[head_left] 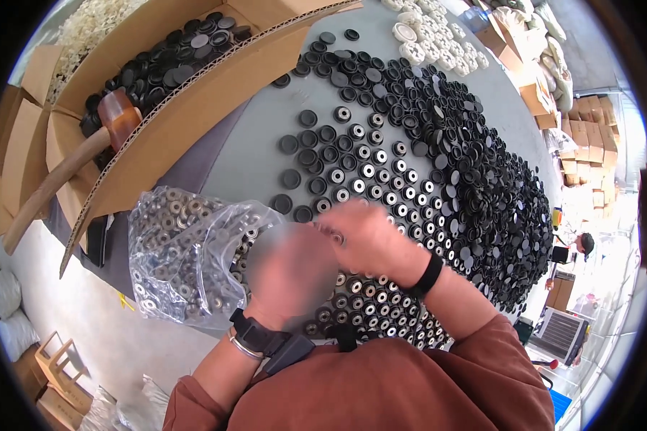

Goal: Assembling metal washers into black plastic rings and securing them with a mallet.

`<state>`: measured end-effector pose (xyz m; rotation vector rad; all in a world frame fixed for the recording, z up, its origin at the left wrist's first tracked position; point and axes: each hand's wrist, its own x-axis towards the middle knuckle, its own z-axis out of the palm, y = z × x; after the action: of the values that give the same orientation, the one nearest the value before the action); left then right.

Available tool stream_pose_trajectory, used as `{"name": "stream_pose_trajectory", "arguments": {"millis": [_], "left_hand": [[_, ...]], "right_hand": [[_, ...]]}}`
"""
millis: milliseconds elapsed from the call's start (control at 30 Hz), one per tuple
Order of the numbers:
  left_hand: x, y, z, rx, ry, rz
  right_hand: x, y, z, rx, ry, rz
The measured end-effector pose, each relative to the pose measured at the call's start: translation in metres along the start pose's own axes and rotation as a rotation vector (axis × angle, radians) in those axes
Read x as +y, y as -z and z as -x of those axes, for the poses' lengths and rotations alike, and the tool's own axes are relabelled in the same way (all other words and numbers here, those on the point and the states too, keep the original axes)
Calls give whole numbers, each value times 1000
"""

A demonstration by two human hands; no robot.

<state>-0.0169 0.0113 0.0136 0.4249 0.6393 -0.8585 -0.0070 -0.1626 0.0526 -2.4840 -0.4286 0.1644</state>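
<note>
My left hand (pixel 292 269) is over the table beside the bag, its fingers smeared by a blur, so what it holds is hidden. Right against it, my right hand (pixel 370 241) has its fingers closed, with a small metal bearing (pixel 338 238) showing at the fingertips. A clear plastic bag (pixel 187 255) full of metal bearings lies to the left of both hands. Around and beyond the hands stand rows of round black caps (pixel 328 134), several with a bearing (pixel 367 170) seated in the middle.
A big heap of black caps (pixel 482 194) covers the right of the grey table (pixel 255 147). White plastic parts (pixel 438 39) lie at the far end. At the left, an open cardboard box (pixel 194 108) holds more caps and a wooden-handled mallet (pixel 118 115). Cartons (pixel 589 136) are stacked far right.
</note>
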Motion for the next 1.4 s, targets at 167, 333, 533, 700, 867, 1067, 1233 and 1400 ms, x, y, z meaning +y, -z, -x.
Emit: {"name": "stream_pose_trajectory", "arguments": {"millis": [167, 333, 533, 700, 867, 1067, 1233, 1400], "left_hand": [[-1, 4, 1, -41, -3, 71], [-2, 9, 1, -38, 19, 82], [-3, 11, 0, -44, 22, 85], [-2, 12, 1, -31, 27, 88], [-3, 11, -1, -36, 33, 98], [4, 11, -8, -95, 17, 240], [-2, 30, -14, -126, 12, 162], [1, 5, -2, -43, 18, 166]], "right_hand": [[76, 4, -18, 216, -284, 112], [84, -2, -29, 126, -284, 175], [87, -4, -34, 85, -299, 199], [94, 9, -45, 134, -532, -101], [102, 16, -51, 73, -537, -13], [18, 4, -19, 30, -75, -98], [-6, -22, 4, -73, 90, -122], [25, 2, -15, 165, -163, -109]]}}
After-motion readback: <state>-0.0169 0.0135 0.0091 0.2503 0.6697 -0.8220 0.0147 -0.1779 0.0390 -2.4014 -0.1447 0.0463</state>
